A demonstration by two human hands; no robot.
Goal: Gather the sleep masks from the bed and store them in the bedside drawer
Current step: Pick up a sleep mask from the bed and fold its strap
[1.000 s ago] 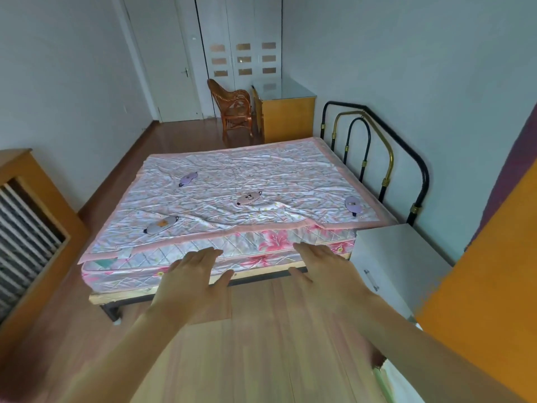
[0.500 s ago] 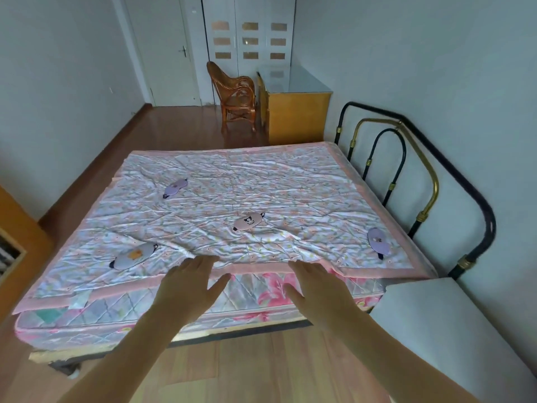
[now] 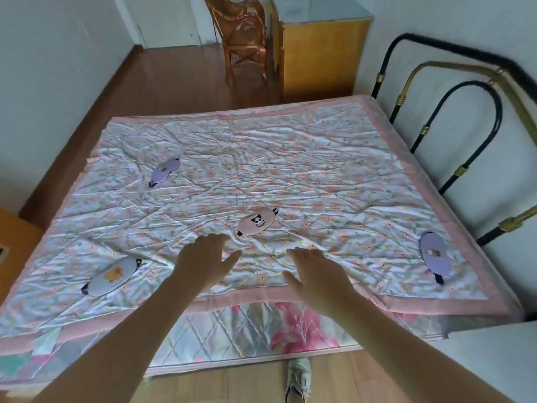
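Four sleep masks (image 3: 257, 221) on bed (image 3: 290, 158), two hands (image 3: 203, 264) empty

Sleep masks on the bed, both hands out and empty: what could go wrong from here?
Four masks lie scattered; the far purple mask sits well beyond both hands and could be missed or need a long lean. The open left hand and right hand hover nearest the pink panda mask. The straps might snag the wrinkled quilt.

Soft, even daylight, faint shadows, slight blur, wide-angle bending at edges.
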